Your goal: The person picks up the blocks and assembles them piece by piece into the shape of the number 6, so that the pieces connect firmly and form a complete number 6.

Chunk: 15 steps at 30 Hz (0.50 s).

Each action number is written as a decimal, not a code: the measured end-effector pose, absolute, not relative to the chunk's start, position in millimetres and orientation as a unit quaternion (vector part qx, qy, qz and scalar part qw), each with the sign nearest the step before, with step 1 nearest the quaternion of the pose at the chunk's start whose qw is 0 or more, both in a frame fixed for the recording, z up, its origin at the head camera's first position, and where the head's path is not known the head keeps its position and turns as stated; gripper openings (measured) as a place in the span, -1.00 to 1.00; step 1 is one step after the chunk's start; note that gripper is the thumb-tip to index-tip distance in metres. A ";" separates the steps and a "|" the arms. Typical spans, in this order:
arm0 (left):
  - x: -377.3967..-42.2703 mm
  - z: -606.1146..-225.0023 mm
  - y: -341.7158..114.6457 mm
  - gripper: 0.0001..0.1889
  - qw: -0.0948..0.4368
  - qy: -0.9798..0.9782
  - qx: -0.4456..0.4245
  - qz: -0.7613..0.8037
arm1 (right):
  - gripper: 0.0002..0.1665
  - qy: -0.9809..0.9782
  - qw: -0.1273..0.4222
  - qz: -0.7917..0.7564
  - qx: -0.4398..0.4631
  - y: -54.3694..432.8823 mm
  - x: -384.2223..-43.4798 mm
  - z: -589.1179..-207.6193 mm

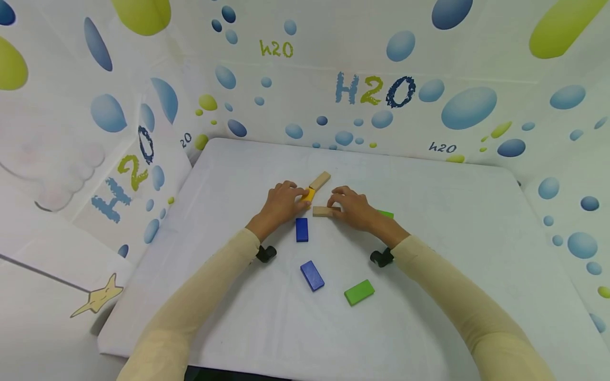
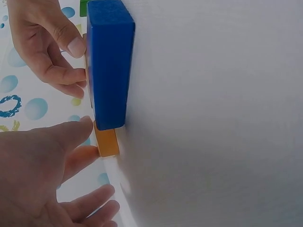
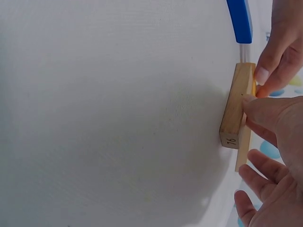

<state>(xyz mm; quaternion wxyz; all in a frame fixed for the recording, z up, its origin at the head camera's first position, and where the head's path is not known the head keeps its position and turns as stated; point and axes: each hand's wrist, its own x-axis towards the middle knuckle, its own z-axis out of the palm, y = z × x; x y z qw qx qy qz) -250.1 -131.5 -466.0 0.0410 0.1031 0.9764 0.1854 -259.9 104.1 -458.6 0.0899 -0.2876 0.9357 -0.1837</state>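
My left hand [image 1: 281, 203] pinches a yellow wooden block [image 1: 310, 195] between thumb and finger. The far end of this block meets a plain wooden block [image 1: 320, 180] lying at a slant. A second plain block [image 1: 323, 211], with digits on its end in the right wrist view, is held by the thumb and fingertips of my right hand [image 1: 352, 209]. Just below the left hand lies a blue block [image 1: 302, 230]; in the left wrist view this blue block [image 2: 111, 66] covers part of the yellow one. Behind the right wrist, a green block [image 1: 386, 214] shows only partly.
Closer to me lie another blue block [image 1: 312, 275] and a green block [image 1: 359, 292], both turned at an angle. All rest on a white-covered table [image 1: 452, 211]. A white sheet printed with drops and "H2O" [image 1: 376, 90] rises behind the table and at its left.
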 end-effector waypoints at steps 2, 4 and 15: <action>-250.1 -465.3 -131.3 -0.47 0.043 0.977 0.102 0.184 | -0.77 0.935 0.091 -0.187 -0.289 103.0 -259.8 -459.1; -250.0 -464.4 -131.4 -0.46 0.043 0.977 0.101 0.184 | -0.77 0.934 0.089 -0.187 -0.291 102.0 -260.1 -460.0; -251.5 -466.0 -133.0 -0.45 0.044 0.975 0.107 0.189 | -0.75 0.934 0.092 -0.185 -0.290 95.9 -259.6 -461.6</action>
